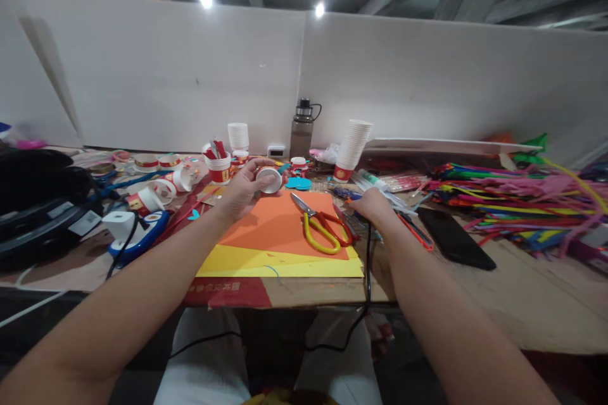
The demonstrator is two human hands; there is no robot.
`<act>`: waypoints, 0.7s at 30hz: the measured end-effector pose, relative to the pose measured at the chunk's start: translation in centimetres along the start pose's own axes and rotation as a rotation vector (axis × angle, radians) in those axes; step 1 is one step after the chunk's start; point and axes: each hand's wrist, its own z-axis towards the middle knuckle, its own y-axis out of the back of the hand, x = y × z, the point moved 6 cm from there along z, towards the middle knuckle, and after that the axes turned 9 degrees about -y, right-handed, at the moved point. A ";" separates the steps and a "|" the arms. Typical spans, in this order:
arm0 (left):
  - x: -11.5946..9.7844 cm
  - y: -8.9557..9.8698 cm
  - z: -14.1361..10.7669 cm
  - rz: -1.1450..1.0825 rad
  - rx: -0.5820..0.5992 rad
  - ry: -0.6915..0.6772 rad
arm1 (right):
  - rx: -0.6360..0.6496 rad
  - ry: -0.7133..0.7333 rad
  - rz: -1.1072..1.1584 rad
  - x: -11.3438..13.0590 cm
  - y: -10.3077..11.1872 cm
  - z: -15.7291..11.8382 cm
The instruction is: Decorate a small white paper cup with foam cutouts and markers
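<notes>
left hand (240, 193) wraps a small paper cup (270, 180) on its side, open mouth toward the camera, over the far edge of the orange sheet (275, 228). right hand (375, 207) is closed round sth w/ a black cord (367, 266), prob. a glue gun, tho it's hidden. keep the cup steady w/o crushing it; scissors (323, 228) lie between the hands.

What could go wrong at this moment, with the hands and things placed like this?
1. The scissors lie with blades apart between the two hands; a reaching hand might brush the blades.
2. The black cable under the right hand hangs over the table edge and might snag.
3. The left hand holds the paper cup sideways and might crush it.
</notes>
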 end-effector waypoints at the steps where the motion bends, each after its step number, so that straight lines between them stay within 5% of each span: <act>1: 0.0 -0.1 0.0 0.008 0.008 -0.001 | 0.007 -0.035 0.046 -0.4 0.0 0.3; 13: -0.4 0.8 0.4 0.142 -0.055 -0.096 | -0.010 -0.141 0.665 -0.2 1.3 0.5; 16: -0.3 1.0 0.4 0.141 -0.083 -0.078 | 0.005 -0.047 0.861 1.5 2.1 -1.1; 21: -0.3 1.0 0.2 0.079 -0.095 -0.040 | 0.211 0.275 1.055 5.1 2.3 -4.7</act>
